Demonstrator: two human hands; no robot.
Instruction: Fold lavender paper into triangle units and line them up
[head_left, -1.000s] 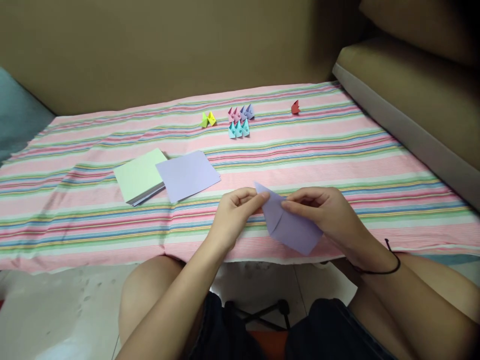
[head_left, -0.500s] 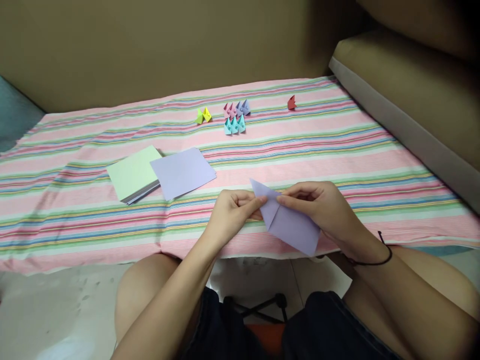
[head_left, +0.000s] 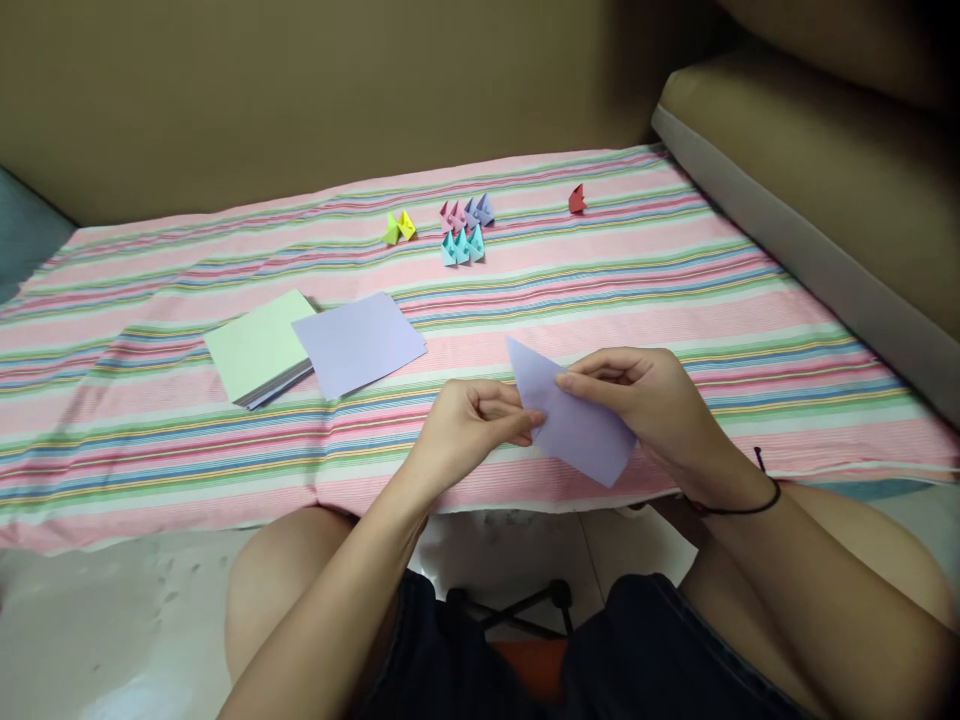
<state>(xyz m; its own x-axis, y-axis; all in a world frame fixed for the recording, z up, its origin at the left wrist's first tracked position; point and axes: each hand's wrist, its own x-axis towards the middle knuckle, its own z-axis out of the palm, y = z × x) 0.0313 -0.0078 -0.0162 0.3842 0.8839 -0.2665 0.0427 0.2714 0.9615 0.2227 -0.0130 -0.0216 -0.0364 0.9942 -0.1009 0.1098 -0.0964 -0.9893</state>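
Left hand point(head_left: 474, 428) moved down 1 purple sheet point(head_left: 583, 438) | grip: left, right hand point(head_left: 643, 395) pinching it | 10 folded pieces point(head_left: 463, 249)

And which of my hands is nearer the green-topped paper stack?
Left. Your left hand is right of the green-topped paper stack and closer to you; your right hand is farther right, holding the folded lavender paper.

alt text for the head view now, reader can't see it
A person's right hand holds a pointed lavender sheet above a striped cloth, the left hand at its edge. Farther back lie a green-topped paper stack, flat lavender paper and small colourful folded pieces.
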